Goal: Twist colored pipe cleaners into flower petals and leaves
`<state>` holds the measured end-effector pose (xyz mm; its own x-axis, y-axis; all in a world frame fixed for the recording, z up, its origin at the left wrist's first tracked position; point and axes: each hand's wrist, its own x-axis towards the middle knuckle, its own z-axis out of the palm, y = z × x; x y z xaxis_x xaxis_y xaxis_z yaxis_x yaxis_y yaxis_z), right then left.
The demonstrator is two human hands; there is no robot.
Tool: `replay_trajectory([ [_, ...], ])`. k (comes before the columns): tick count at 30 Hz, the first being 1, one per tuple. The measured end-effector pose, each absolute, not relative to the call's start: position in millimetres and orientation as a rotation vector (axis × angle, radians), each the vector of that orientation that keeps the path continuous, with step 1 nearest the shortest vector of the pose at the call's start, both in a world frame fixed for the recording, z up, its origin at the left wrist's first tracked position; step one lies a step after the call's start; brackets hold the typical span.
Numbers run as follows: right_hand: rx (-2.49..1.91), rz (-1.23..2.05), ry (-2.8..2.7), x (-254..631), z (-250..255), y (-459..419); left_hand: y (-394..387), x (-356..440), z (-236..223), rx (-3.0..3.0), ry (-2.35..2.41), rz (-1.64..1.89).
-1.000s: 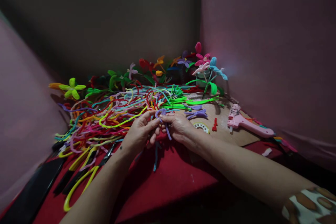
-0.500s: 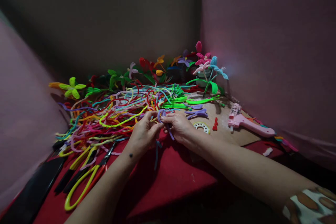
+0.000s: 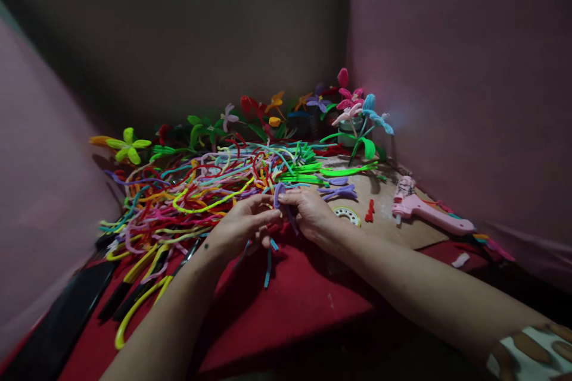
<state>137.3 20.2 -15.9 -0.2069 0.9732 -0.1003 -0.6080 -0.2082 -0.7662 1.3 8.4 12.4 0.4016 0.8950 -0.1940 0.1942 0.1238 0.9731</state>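
A purple pipe cleaner is bent into a narrow loop, its tail hanging down between my hands. My right hand pinches it between thumb and forefinger. From the other side, my left hand has its thumb and forefinger at the loop, the other fingers curled loosely below. Just right of my hands, shaped purple pieces lie on a brown board. A heap of pipe cleaners in many colours spreads behind and left of my left hand. Short blue pieces show beneath my fingers.
A pink glue gun rests on the board's right side, near a white ring-shaped spool and a small red piece. Yellow-handled scissors lie at left on the red cloth. Pipe-cleaner flowers line the back.
The purple loop now appears narrower and turned more edge-on, its tail partly behind my right fingers. My left fingers have shifted on it. The whole view has moved slightly.
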Motion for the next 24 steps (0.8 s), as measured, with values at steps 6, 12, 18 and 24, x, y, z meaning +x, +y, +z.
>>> replay_trajectory([
  [6, -0.742, 1.611, -0.867, 137.9, -15.1, 16.7, 11.7, 2.6, 1.7, 1.246, 1.012, 0.785],
  [12, -0.805, 1.374, -0.966, 143.7, -13.6, 20.1, 6.7, 7.2, 4.5, 1.389, 1.140, 0.810],
  [18, -0.793, 1.472, -0.848, 145.1, -15.2, 26.9, 6.0, 8.3, 10.3, 1.454, 1.187, 0.748],
  [24, -0.736, 1.535, -0.885, 147.4, -14.2, 29.6, 9.0, -0.1, 10.9, 1.408, 1.086, 0.725],
])
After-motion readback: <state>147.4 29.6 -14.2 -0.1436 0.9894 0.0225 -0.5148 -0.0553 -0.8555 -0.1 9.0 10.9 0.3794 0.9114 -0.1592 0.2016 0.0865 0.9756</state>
